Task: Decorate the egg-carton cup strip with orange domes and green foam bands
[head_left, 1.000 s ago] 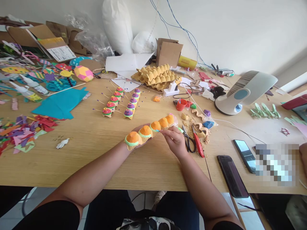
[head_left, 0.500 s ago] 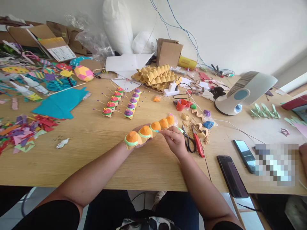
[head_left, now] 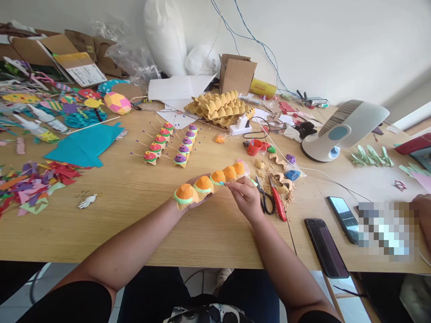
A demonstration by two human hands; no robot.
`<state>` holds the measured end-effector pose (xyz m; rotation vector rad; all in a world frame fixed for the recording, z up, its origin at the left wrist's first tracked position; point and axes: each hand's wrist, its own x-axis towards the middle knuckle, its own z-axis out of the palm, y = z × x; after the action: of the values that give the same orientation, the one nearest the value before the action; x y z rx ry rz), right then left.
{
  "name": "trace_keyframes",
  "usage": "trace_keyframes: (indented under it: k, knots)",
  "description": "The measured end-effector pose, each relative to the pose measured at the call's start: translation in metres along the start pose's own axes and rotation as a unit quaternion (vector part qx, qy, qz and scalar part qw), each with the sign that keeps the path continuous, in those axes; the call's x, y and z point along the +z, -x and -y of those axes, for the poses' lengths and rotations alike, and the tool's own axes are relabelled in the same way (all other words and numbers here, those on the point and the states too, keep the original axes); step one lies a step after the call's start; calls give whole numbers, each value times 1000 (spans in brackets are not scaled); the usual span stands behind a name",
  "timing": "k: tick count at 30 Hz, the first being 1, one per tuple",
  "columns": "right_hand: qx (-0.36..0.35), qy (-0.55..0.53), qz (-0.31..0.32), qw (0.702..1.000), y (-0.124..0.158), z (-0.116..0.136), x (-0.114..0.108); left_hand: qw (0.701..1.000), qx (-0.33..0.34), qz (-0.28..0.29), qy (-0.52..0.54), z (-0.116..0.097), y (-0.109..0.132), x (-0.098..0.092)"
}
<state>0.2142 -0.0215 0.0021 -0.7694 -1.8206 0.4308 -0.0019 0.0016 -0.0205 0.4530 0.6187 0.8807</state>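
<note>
My left hand (head_left: 201, 200) is closed around the underside of an egg carton strip (head_left: 203, 184), holding it tilted over the table. Its row of cups has orange clay caps, and light green clay rims the ones nearest me. My right hand (head_left: 248, 198) pinches a thin tool with a blue tip (head_left: 221, 183), which touches the green rim of a middle cup. Most of that tool is hidden by my fingers. Beyond the strip stand two finished-looking carton strips, one with red caps (head_left: 155, 146) and one with purple caps (head_left: 183, 148), both stuck with pins.
Black scissors (head_left: 266, 202) and a red cutter (head_left: 279, 204) lie right of my right hand. Farther back are a red cup (head_left: 255, 147), stacked egg cartons (head_left: 220, 107) and a fan (head_left: 340, 130). Two phones (head_left: 326, 246) lie at right, near another person's hand (head_left: 425, 217).
The blue tip has shifted very slightly along the green rim, and the strip has tilted a little. At the right edge, the other person's hand has moved.
</note>
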Motion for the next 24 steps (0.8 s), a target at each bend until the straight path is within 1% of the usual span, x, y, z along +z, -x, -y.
trace_keyframes:
  k: [1,2,4,7,11,14,17,21,24]
  knots:
    - [-4,0,1,1000,0,0,0,999,-6,-31,12,-1,2,3]
    - [-9,-1,2,1000,0,0,1,999,-9,-50,15,-2,4,7]
    - [-19,-3,3,1000,0,-1,1,998,-12,-61,19,-3,6,13]
    - [-29,-1,3,1000,-1,-1,2,998,-14,-58,32,-3,7,15]
    - [-39,4,2,999,-1,-1,1,997,-17,-59,54,-1,4,7]
    - [-26,15,-12,999,-1,1,-1,997,-19,-47,64,0,2,2]
    - [-17,19,-24,999,-1,2,-1,997,-15,-38,70,0,3,3]
    - [-24,26,-6,999,0,2,0,998,-11,-33,56,0,4,6]
    - [-31,42,11,999,1,0,1,999,-11,-31,40,0,3,5]
